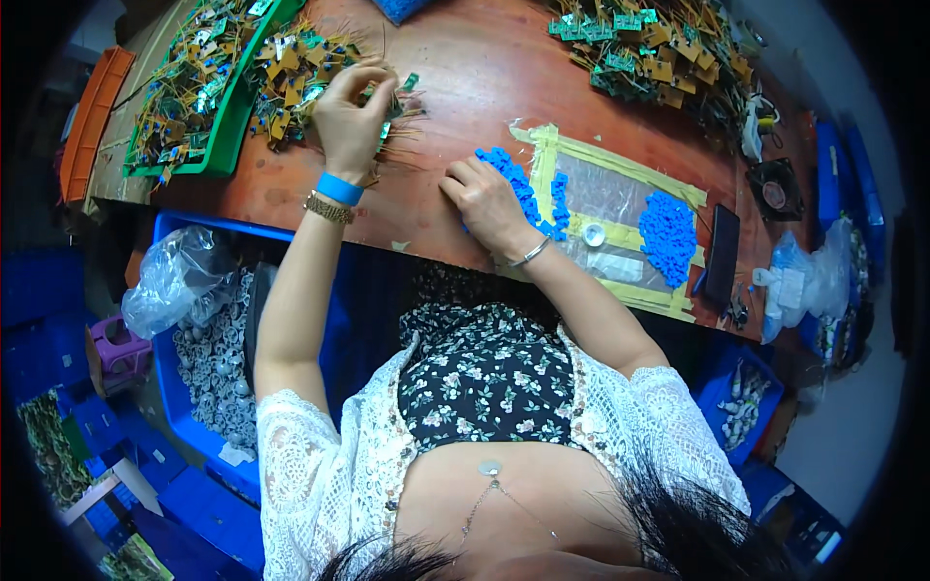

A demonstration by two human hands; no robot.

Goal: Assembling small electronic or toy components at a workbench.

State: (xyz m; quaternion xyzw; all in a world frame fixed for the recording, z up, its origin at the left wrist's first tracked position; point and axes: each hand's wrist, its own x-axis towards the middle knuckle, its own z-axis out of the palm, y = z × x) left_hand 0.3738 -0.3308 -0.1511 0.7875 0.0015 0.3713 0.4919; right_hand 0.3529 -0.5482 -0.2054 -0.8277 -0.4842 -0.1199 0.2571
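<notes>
My left hand (pixel 351 114), with a blue band and a watch at the wrist, is at the right edge of a pile of small wired circuit boards (pixel 288 77). Its thumb and fingers curl together; what they pinch, if anything, is hidden. Just beyond its fingertips is a small green board (pixel 411 82), with thin wires spread below it. My right hand (pixel 489 205) rests low over the table beside a heap of small blue parts (pixel 513 176). Its fingers are bent and closed, and I cannot see what lies between them.
A green tray (pixel 228 126) of similar boards stands at the left, and another board pile (pixel 664 48) at the far right. Yellow tape frames a clear sheet (pixel 620 184) bearing more blue parts (pixel 668 237). A phone (pixel 723 254) lies right of it. A blue bin (pixel 174 368) is below the table.
</notes>
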